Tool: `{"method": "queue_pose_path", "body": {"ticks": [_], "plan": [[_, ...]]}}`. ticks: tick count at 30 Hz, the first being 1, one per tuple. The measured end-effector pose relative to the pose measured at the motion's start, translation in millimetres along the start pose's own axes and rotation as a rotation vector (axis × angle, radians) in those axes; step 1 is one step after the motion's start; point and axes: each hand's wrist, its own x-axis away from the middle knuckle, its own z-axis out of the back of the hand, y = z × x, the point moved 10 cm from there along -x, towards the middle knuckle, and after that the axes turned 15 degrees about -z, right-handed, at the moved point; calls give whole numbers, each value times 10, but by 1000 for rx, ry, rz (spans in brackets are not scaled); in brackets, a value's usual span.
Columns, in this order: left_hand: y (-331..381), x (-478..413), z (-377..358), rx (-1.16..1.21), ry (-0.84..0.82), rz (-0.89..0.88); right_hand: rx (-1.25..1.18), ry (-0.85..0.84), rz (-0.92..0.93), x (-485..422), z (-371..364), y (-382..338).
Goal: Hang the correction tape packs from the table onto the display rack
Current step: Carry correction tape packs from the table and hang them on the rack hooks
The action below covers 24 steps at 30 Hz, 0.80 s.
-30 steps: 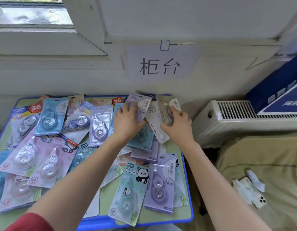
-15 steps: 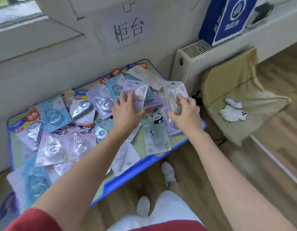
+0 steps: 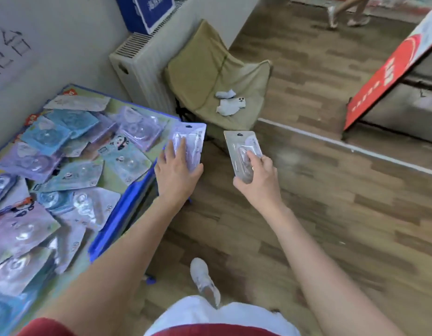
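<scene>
Correction tape packs (image 3: 64, 170) lie heaped on the blue-rimmed table (image 3: 122, 214), and we judge the hanging barely begun: our left hand (image 3: 176, 175) holds a lavender pack (image 3: 191, 139), our right hand (image 3: 259, 183) pinches a clear pack (image 3: 241, 147), both past its edge, no rack visible.

table packs (image 3: 47, 137) likely motion-blurred, wall sign (image 3: 8, 52) cropped

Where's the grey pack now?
Head view, right of centre: grey pack in the right hand, over the wood floor, beside the purple pack in the left hand.
</scene>
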Motion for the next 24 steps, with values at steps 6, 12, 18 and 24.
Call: {"method": "queue_pose_path", "body": {"ticks": [6,12,18,24], "plan": [[1250,486,-744,-20,-94,-155,-90,81,-145,406,840,1447],[2730,1071,-1481,44,-155,-323,-130,173,-292,889,1753,2926],[4004,1358,-2035,87,-215,-466,-128,269,-395,1135,2596,3927],[5103,1247,-2494,133,-248,-578,-164,383,-463,1044,3384,4629]]}}
